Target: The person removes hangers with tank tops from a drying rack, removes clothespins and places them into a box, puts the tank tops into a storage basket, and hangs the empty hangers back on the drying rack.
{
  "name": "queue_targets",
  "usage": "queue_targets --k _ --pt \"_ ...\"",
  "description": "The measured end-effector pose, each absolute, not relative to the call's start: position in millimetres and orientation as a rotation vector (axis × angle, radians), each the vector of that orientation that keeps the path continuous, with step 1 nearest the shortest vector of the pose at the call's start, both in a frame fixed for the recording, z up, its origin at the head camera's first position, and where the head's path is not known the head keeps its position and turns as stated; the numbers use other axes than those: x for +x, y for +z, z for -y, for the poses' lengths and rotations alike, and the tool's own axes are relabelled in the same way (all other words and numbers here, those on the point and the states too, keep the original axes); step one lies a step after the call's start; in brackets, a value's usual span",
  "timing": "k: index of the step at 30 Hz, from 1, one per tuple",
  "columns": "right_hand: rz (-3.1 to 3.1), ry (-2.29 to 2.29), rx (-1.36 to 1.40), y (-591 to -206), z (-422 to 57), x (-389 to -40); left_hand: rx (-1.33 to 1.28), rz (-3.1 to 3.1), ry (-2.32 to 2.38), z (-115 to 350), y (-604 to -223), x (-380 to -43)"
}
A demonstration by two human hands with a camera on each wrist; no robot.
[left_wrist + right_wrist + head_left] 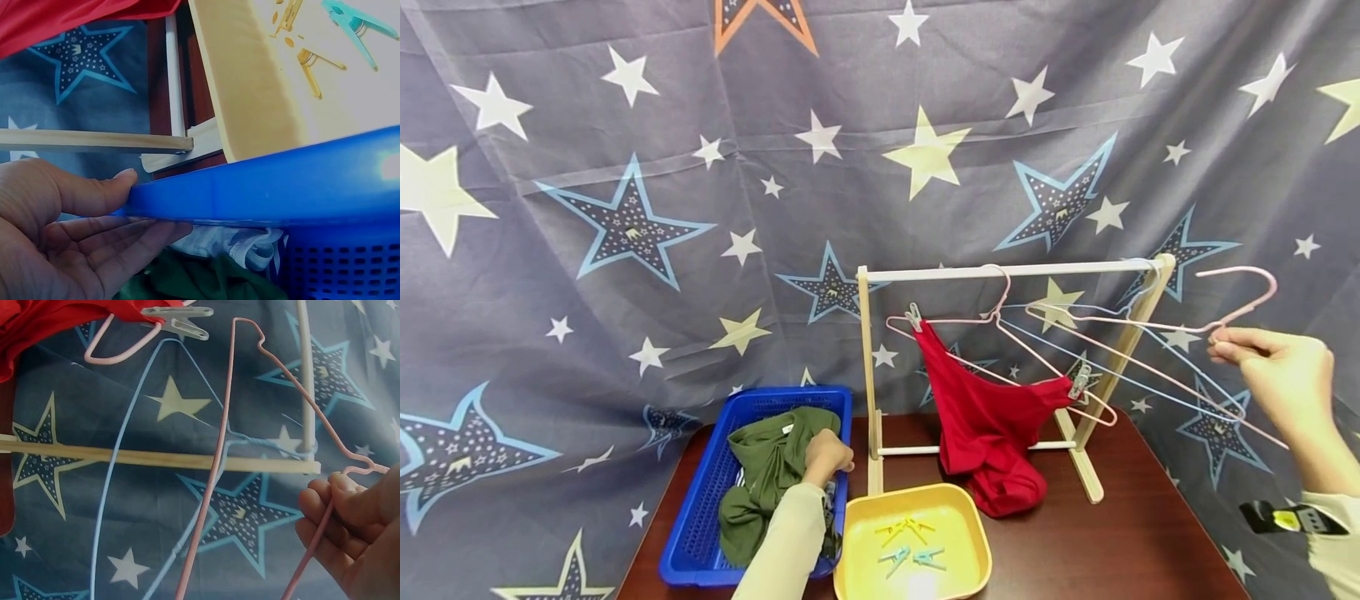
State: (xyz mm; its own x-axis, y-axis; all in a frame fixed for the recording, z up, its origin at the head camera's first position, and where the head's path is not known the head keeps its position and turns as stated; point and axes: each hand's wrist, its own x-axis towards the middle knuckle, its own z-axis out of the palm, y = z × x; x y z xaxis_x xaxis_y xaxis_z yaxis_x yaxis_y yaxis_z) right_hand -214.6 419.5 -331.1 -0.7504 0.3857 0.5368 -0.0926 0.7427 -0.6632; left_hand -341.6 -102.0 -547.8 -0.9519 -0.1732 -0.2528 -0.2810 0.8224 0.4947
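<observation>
My left hand (827, 457) is at the right side of a blue basket (700, 575). In the left wrist view its thumb lies outside the basket's rim (262, 178) and its fingers inside, pinching it. Below those fingers, a green garment (775, 467) lies crumpled over other clothes, mostly hidden. Out to the right, my right hand (1281, 367) pinches a bare pink hanger (1157, 367) just below its hook, holding it in the air beside the rack. In the right wrist view, thumb and fingers close round the hanger's wire (312, 540).
A wooden rack with a white top bar (940, 273) stands on the dark table (1120, 550). A red garment (992, 417) hangs from another pink hanger by grey clips (1080, 381). A blue hanger (1090, 360) hangs at the right. The yellow tray (850, 558) in front holds several clothespins (897, 557).
</observation>
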Motion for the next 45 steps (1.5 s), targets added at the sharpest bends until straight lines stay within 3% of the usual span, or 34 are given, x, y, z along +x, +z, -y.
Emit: queue_targets --k 22,45 --pt "2.396 0.673 -0.055 -343 -387 -292 -0.386 -2.812 0.758 100 -546 -342" --pt "2.434 0.688 -0.046 -345 -384 -304 -0.399 -2.794 0.789 100 -547 -341"
